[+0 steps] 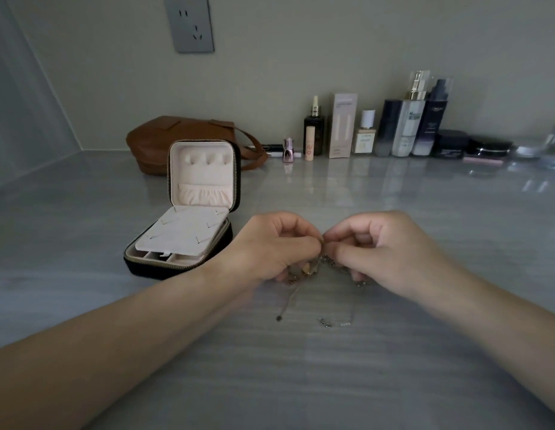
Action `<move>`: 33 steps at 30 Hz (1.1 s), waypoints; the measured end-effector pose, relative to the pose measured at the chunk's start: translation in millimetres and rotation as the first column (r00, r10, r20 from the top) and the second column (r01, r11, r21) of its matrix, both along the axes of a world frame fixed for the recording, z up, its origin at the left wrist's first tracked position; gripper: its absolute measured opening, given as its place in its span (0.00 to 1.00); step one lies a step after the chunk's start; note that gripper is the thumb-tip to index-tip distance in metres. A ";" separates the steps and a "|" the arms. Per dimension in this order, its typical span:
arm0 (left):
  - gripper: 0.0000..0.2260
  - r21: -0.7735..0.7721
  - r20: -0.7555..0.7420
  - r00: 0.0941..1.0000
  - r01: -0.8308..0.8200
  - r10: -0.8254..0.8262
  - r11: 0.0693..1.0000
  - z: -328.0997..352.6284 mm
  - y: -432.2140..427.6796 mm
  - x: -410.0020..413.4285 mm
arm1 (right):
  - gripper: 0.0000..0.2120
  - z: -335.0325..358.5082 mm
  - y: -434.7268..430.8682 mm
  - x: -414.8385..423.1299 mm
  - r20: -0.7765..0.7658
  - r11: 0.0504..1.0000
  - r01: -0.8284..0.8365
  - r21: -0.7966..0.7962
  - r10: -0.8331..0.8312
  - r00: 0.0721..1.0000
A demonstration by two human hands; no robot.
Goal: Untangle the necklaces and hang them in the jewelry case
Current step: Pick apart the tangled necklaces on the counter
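Pinched between the fingertips of the left grip [276,246] and the right grip [388,246] is a small bit of the tangled necklaces [320,264]. Both grips are bare hands with the fingers curled in. Their fingertips are brought together, almost touching, just a little below the middle of the frame.

The necklaces are bunched in a knotty clump right under the two grips. Gold and silver pieces can be seen in it. Thin strands are seen running down from the clump toward the lower middle of the frame, with tiny beads at their ends. It cannot be told if the beads are touching the table [301,383].

The jewelry case [204,156] is set on the table just left of the left grip, a bit apart from it. It is opened, and its lid is stood up straight. Three little bumps and a soft gathered pocket are seen inside the lid. A pale flat pad is laid on top of the bottom half, a bit tilted.

Behind the case, a brown bag [176,131] is laid by the wall. A row of bottles [406,128] is lined up along the wall at the upper right. A wall socket [189,24] is fixed at the top.
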State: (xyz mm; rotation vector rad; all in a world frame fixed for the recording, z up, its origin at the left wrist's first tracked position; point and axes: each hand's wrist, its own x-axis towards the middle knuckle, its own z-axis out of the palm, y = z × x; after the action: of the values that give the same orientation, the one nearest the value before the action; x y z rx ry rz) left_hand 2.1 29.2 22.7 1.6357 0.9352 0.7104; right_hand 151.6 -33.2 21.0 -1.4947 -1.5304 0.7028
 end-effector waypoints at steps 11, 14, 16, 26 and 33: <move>0.08 -0.037 0.090 0.993 0.081 -0.078 0.996 -2.0 6.0 -12.4 | 0.02 4.2 -0.8 0.3 -0.013 0.999 0.005 0.048 -0.005 1.000; 0.08 -0.027 0.099 0.991 0.089 -0.086 0.996 -2.3 4.3 -12.7 | 0.01 5.4 -2.6 -1.8 -0.006 1.000 0.003 0.012 -0.003 1.000; 0.07 -0.022 0.092 0.992 0.084 -0.082 0.996 -2.5 3.7 -12.1 | 0.02 5.3 -2.8 -2.5 0.009 1.000 0.012 0.014 -0.012 1.000; 0.04 0.016 0.021 0.997 0.074 -0.075 0.997 -3.2 5.2 -10.9 | 0.04 3.2 -1.6 0.6 -0.010 0.998 0.039 0.048 -0.039 0.999; 0.06 0.006 0.050 0.996 0.071 -0.071 0.997 -2.2 5.3 -12.1 | 0.03 2.6 -0.7 1.0 -0.067 0.997 0.051 0.059 -0.047 0.997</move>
State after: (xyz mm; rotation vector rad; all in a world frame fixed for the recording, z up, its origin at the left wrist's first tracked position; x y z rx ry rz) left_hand -10.0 34.5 20.5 1.6396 0.8363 0.7025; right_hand 152.6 -33.9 23.7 -1.4452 -1.4483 0.6645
